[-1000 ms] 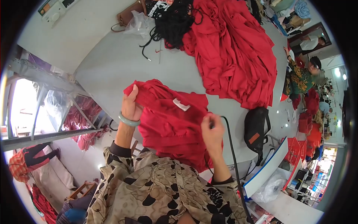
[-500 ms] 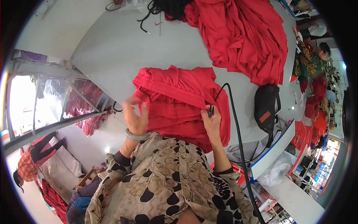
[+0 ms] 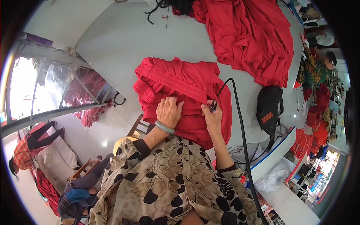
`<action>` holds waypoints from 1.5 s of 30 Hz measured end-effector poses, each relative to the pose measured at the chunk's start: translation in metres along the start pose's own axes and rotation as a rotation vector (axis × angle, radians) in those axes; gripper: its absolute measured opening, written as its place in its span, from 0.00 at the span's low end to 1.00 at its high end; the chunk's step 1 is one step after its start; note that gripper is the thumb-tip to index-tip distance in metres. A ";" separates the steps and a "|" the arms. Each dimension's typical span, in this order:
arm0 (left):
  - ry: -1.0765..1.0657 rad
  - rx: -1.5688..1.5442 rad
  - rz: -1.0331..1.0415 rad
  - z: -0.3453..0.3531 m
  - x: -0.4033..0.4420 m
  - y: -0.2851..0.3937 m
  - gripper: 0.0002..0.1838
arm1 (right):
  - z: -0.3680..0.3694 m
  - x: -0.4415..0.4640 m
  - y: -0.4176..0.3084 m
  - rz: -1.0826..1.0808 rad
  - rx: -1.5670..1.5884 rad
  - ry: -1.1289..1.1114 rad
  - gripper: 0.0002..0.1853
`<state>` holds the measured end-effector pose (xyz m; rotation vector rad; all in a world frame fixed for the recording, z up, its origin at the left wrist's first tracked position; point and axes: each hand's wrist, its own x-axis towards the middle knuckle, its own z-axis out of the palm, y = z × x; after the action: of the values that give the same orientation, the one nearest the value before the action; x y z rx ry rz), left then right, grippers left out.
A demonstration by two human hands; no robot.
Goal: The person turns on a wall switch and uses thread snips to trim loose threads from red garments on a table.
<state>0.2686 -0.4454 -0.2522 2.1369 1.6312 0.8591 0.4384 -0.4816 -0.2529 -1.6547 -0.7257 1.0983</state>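
The red garment (image 3: 176,78) lies bunched on the table (image 3: 123,41) in the middle of the frame, its gathered band slanting across it; the folds hide its full shape, and its lower edge meets the wearer's patterned shirt (image 3: 161,176). The left hand (image 3: 169,112), with a pale bracelet (image 3: 165,128) at the wrist, rests on the cloth with fingers bent and close together; whether it grips any fabric cannot be told. The right hand (image 3: 213,118) is closed around a small dark tool (image 3: 213,106) at the end of the band, the fingers covering most of it, so its kind is unclear. A black cable (image 3: 240,123) arches beside this hand and is cut off at the bottom edge. At upper right, a heap of red cloth (image 3: 247,41) runs out of the frame, as do the black cords (image 3: 180,5) at top centre. Right of centre lies a black bag (image 3: 268,108).
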 end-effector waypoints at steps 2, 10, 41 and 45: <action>0.004 0.052 -0.019 0.007 0.000 0.001 0.09 | -0.001 -0.001 0.000 -0.015 -0.029 -0.013 0.08; 0.186 -0.185 -0.034 0.002 -0.020 0.006 0.04 | -0.009 0.000 -0.009 -0.002 -0.077 -0.095 0.08; 0.093 -0.859 -0.416 -0.014 -0.042 0.020 0.01 | 0.039 -0.017 -0.042 -0.623 -0.197 -0.524 0.02; 0.053 -1.256 -0.654 -0.017 -0.038 0.024 0.03 | 0.027 -0.027 -0.034 -0.728 -0.203 -0.590 0.06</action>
<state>0.2695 -0.4907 -0.2353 0.6807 1.1190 1.2093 0.4037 -0.4823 -0.2147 -1.0418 -1.7053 0.9764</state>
